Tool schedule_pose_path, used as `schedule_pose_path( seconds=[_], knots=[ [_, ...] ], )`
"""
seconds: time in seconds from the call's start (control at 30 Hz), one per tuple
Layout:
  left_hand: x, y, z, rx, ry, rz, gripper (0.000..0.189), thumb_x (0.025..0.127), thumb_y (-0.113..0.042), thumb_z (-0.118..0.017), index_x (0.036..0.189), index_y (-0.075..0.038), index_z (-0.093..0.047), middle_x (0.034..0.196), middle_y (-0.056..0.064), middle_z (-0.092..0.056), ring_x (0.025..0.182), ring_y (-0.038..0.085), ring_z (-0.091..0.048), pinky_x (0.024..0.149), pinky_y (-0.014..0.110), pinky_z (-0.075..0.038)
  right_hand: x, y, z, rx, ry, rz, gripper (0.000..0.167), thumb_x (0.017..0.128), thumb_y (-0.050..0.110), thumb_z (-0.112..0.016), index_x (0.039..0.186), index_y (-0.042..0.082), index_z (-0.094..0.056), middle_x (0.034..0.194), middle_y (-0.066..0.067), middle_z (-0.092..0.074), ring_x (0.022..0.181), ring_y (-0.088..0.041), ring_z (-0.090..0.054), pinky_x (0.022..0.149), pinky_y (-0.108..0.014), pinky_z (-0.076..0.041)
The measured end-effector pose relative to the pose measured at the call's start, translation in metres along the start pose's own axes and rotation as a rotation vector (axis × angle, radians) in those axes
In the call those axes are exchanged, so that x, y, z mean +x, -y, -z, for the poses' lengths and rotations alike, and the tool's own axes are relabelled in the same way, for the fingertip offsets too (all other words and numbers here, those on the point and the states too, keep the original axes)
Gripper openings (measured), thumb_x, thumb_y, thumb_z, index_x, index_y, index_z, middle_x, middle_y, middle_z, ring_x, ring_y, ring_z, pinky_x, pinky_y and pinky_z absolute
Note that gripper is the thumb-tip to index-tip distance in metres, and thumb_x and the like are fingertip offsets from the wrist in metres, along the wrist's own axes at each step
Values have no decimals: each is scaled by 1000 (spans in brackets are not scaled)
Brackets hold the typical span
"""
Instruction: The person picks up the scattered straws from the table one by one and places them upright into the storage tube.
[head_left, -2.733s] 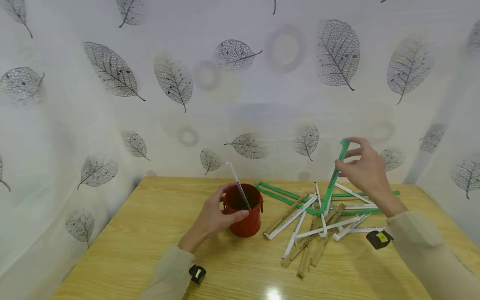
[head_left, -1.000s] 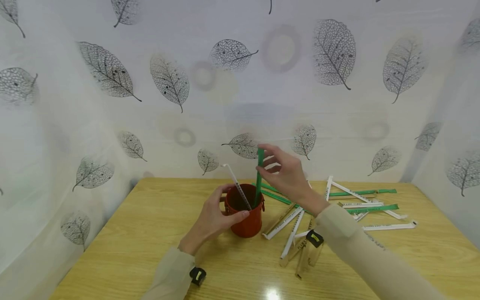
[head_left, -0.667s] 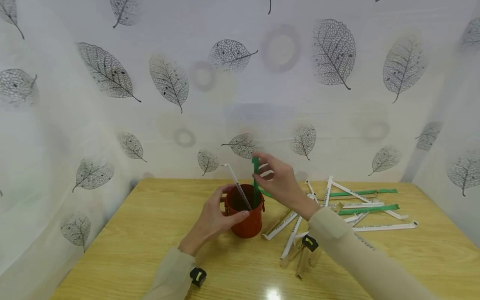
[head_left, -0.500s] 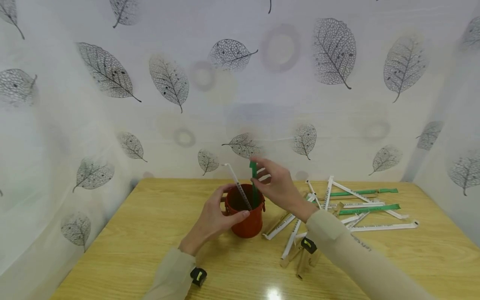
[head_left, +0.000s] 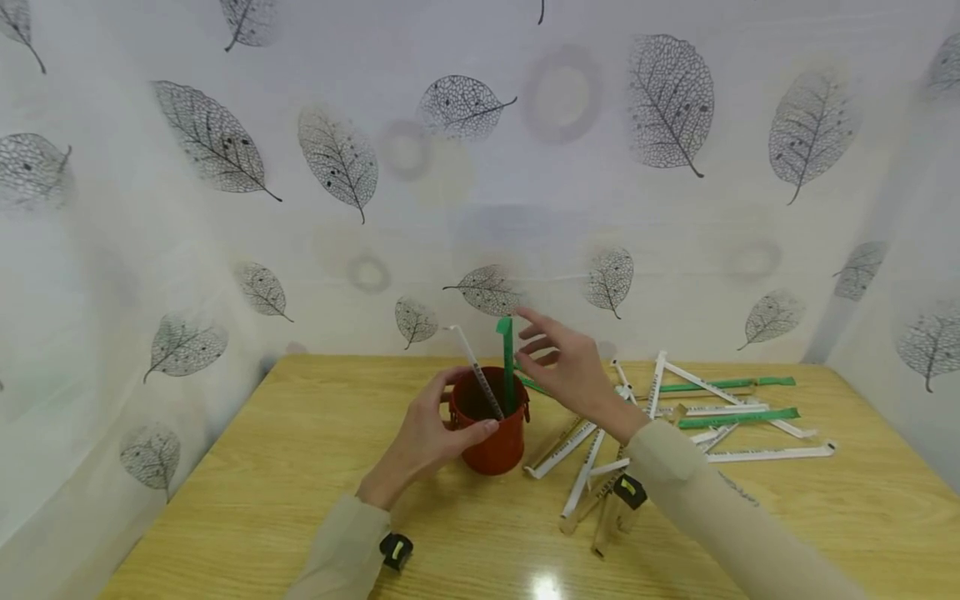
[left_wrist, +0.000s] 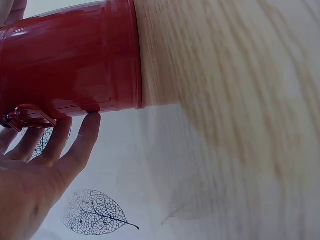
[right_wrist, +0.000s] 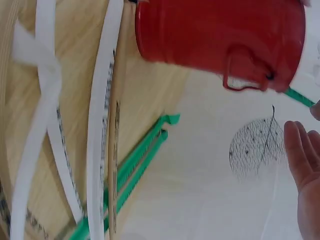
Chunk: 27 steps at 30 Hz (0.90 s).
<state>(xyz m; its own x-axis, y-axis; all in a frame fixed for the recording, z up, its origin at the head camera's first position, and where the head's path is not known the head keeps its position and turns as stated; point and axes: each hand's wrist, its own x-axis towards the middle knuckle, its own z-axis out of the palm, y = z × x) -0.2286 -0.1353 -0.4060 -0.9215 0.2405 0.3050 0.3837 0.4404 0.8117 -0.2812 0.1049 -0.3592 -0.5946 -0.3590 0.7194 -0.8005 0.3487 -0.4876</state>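
A small red metal bucket [head_left: 492, 454] with side loops stands on the table; my left hand [head_left: 420, 440] grips it from the left, thumb across the front of the rim. Fingers also show along its wall [left_wrist: 75, 60] in the left wrist view. Inside it lean a white paper-wrapped straw [head_left: 472, 362] and a green one [head_left: 507, 362], both sticking up above the rim. My right hand [head_left: 573, 371] is just right of the green straw, fingers spread and holding nothing. In the right wrist view the green straw's end [right_wrist: 299, 96] pokes past the bucket, near the fingertips.
Right of the bucket, white, brown and green wrapped straws [head_left: 738, 457] lie crossed in a loose pile on the wooden table [head_left: 247, 500]. My right forearm [head_left: 720, 500] passes over part of it. A leaf-patterned curtain [head_left: 480, 208] hangs behind the table.
The green straw was carried from the pile to the bucket, lowered in, and let go. My right hand has since drawn slightly right of it. My left hand keeps its grip on the bucket.
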Motion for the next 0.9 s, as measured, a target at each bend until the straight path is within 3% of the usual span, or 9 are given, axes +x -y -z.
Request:
schedule_pose_path(
  seconds=[0.27, 0.4, 0.53, 0.67, 0.8, 0.9],
  knots=[
    [0, 2, 3, -32, 3, 22, 73, 85, -34, -83, 148, -24, -47, 142, 5, -57, 116, 30, -61, 87, 38, -62, -14, -14, 54, -279, 31, -227, 25, 94, 3, -66, 118, 4, -72, 92, -14, -76, 77, -26, -75, 66, -38, -62],
    [-1, 4, 5, -32, 5, 31, 74, 85, -35, -83, 149, -24, -46, 142, 5, -56, 116, 31, -61, 87, 38, -62, -36, -26, 84, -369, 131, -380, 21, 96, 5, -62, 114, 3, -73, 90, -15, -76, 73, -24, -73, 58, -33, -57],
    [-3, 5, 7, -27, 4, 37, 74, 85, -35, -83, 149, -23, -46, 141, 6, -56, 116, 31, -62, 86, 38, -62, -59, -34, 104, -373, 298, -479, 23, 94, 7, -63, 114, 0, -72, 89, -13, -75, 67, -14, -68, 52, -27, -49],
    [-3, 5, 8, -17, 10, 41, 74, 85, -35, -83, 148, -24, -47, 142, 3, -56, 116, 29, -61, 85, 36, -62, -81, -38, 114, -339, 489, -416, 22, 93, 3, -66, 113, 4, -73, 85, -1, -71, 68, -3, -61, 55, -24, -48],
    [-3, 5, 8, -19, 16, 40, 73, 85, -35, -83, 148, -26, -47, 143, 1, -55, 118, 28, -60, 86, 35, -62, -97, -37, 118, -330, 650, -234, 25, 89, -6, -68, 110, 7, -74, 86, 5, -67, 72, -1, -57, 60, -22, -50],
    [-2, 5, 9, -26, 18, 41, 74, 85, -36, -82, 149, -26, -46, 144, 1, -56, 119, 29, -60, 87, 37, -62, -105, -34, 118, -424, 689, -104, 26, 87, -8, -71, 104, 11, -76, 90, 3, -66, 75, -7, -61, 61, -22, -52]
  ],
)
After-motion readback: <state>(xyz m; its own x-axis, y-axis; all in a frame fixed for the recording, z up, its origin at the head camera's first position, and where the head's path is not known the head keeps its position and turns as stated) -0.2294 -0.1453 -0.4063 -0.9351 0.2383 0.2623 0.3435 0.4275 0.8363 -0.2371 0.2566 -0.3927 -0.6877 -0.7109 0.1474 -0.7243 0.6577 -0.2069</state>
